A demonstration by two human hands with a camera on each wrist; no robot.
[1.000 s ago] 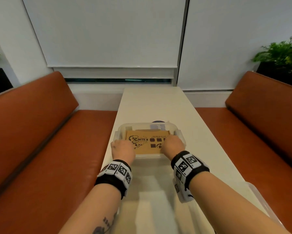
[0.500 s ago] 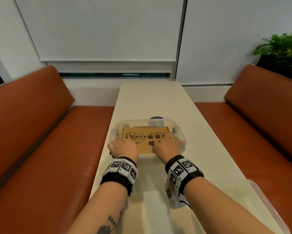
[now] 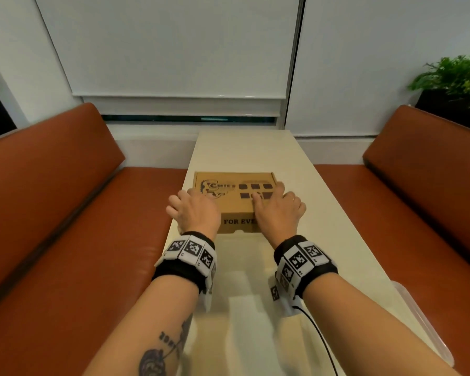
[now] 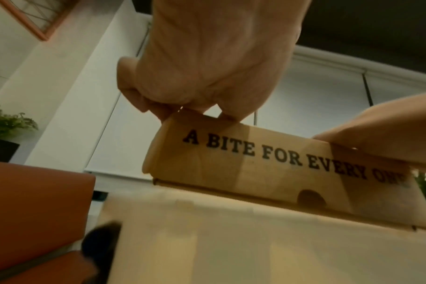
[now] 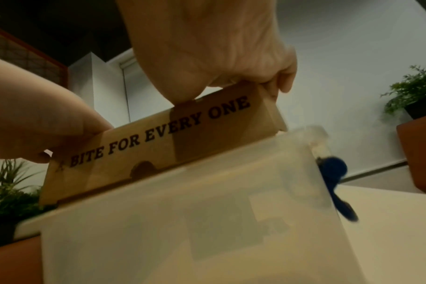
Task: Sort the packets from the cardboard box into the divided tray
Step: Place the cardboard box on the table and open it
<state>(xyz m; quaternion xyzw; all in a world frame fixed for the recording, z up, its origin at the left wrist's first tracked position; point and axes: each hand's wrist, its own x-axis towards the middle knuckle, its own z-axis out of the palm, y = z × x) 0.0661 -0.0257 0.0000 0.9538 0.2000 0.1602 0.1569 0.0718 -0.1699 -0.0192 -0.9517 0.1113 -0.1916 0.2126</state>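
Both of my hands hold a closed brown cardboard box (image 3: 228, 191) printed with "A BITE FOR EVERY ONE" on its near side (image 4: 255, 173). My left hand (image 3: 193, 210) grips its near left corner, fingers curled over the edge. My right hand (image 3: 277, 210) grips the near right corner, with its fingers on the lid. In the right wrist view the box (image 5: 146, 149) sits raised above a clear plastic tub (image 5: 182, 221). No packets are visible.
The long cream table (image 3: 244, 153) runs away from me between two orange benches (image 3: 52, 213) (image 3: 418, 199). A clear plastic piece (image 3: 423, 327) lies at the table's near right edge. A blue item (image 5: 333, 169) shows beside the tub. A potted plant (image 3: 456, 74) stands at the far right.
The box lay inside the clear tub with both hands at its near edge. Now both hands grip its corners and it has come up, covering the tub in the head view.
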